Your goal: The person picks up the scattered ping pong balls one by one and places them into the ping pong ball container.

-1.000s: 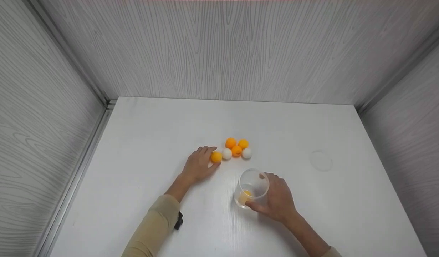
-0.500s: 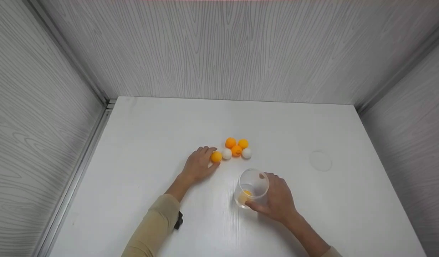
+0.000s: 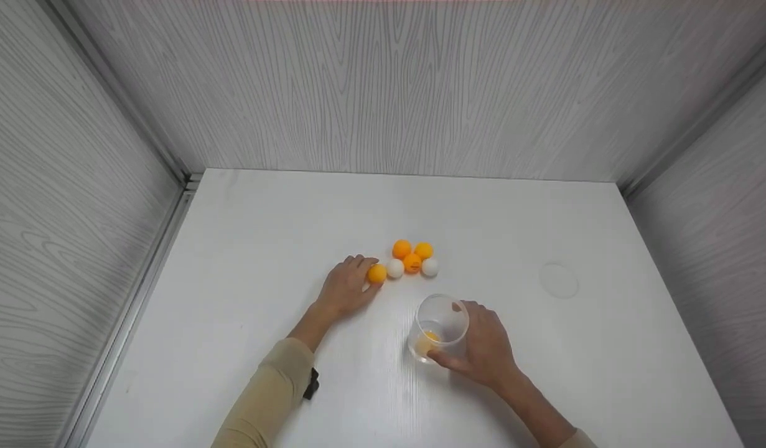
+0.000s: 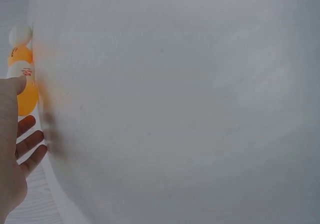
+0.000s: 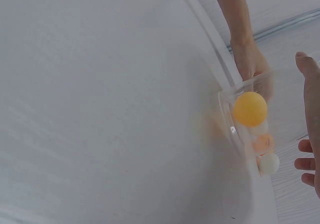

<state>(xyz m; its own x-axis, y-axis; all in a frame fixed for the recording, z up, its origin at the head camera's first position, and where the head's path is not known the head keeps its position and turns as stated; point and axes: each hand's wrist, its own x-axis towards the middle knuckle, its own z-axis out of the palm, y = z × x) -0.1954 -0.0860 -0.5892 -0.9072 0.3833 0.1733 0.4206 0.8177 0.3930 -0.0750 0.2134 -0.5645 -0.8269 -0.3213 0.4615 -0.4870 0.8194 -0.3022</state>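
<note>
My left hand (image 3: 347, 287) pinches an orange ping-pong ball (image 3: 377, 274) between thumb and index finger, at the left end of a small cluster on the white table. Right beside that ball is a white ping-pong ball (image 3: 395, 269); an orange one with dark print (image 3: 412, 263) comes after it. In the left wrist view the thumb (image 4: 20, 84) overlaps the row, and the other fingers are spread. Nearer the front, my right hand (image 3: 485, 348) grips a clear plastic cup (image 3: 445, 311) round its right side. The cup stands upright with one orange ball (image 5: 250, 109) at its bottom.
Two more orange balls, a left one (image 3: 402, 249) and a right one (image 3: 424, 251), lie behind the row, and a second white ball (image 3: 430, 267) ends it. A faint clear ring (image 3: 559, 280) lies on the right of the table (image 3: 264, 218). Grey wood-grain panels (image 3: 383, 87) surround it.
</note>
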